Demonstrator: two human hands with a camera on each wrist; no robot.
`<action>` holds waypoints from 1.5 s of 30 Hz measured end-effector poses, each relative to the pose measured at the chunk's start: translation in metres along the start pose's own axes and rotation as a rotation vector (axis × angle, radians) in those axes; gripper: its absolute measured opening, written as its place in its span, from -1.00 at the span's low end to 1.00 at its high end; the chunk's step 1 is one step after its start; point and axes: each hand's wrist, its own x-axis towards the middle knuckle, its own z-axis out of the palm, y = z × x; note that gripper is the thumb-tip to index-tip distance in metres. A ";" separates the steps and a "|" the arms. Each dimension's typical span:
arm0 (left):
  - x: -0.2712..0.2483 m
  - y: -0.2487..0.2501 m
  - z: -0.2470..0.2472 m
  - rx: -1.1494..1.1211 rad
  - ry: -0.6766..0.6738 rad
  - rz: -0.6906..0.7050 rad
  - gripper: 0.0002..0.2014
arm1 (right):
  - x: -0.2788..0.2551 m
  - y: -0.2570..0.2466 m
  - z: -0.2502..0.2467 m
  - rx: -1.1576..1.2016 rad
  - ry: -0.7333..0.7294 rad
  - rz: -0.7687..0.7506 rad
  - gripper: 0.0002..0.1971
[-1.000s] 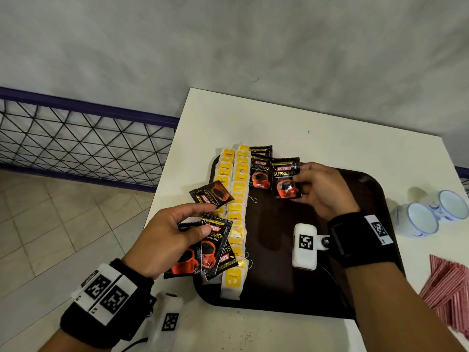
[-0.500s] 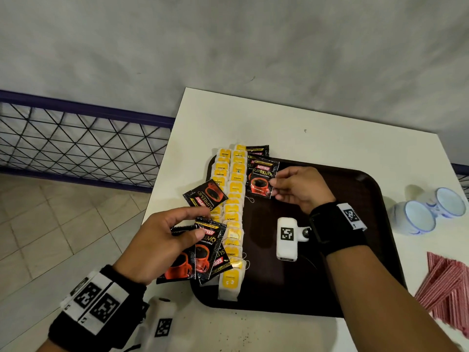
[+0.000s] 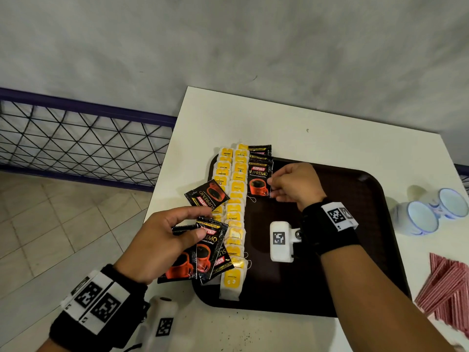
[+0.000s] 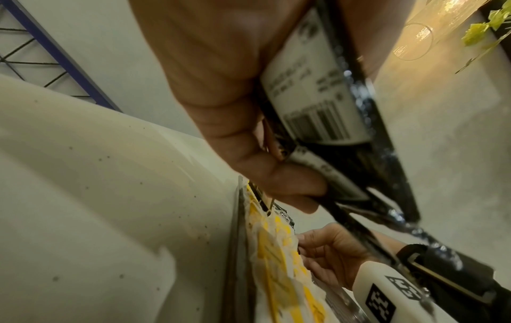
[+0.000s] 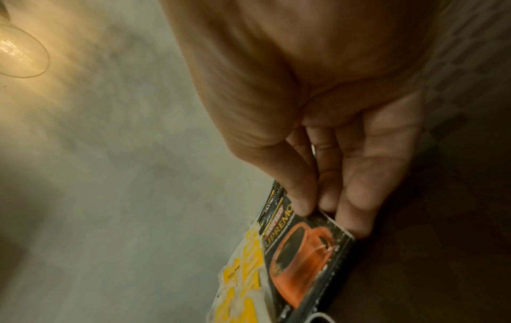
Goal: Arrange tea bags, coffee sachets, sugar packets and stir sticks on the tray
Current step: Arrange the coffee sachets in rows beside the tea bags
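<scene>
Flanking the tray (image 3: 368, 224): cups (image 3: 429, 212), red packets (image 3: 449, 295).

Dim indoor light, head view sharp with wide-angle bending at edges, wrist views soft and motion-blurred, warm lamp glow (image 5: 19, 54) flaring in corners, dark tray (image 3: 355, 224) underexposed.

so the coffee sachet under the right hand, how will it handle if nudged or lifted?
Probably light and thin: the right hand holds the coffee sachet by its edge with fingertips alone. It lies flat, so it should slide rather than roll. Its glossy film may slip on the tray.
</scene>
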 end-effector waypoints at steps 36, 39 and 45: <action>-0.001 -0.002 0.007 0.255 -0.036 0.220 -0.55 | -0.038 -0.070 0.046 -0.830 -0.561 -0.822 -0.62; -0.003 0.001 0.006 0.246 -0.022 0.237 -0.55 | -0.043 -0.072 0.038 -0.858 -0.508 -0.829 -0.78; -0.007 0.006 -0.001 0.132 0.048 0.209 -0.62 | -0.033 -0.057 -0.016 -0.413 -0.117 -0.646 -0.88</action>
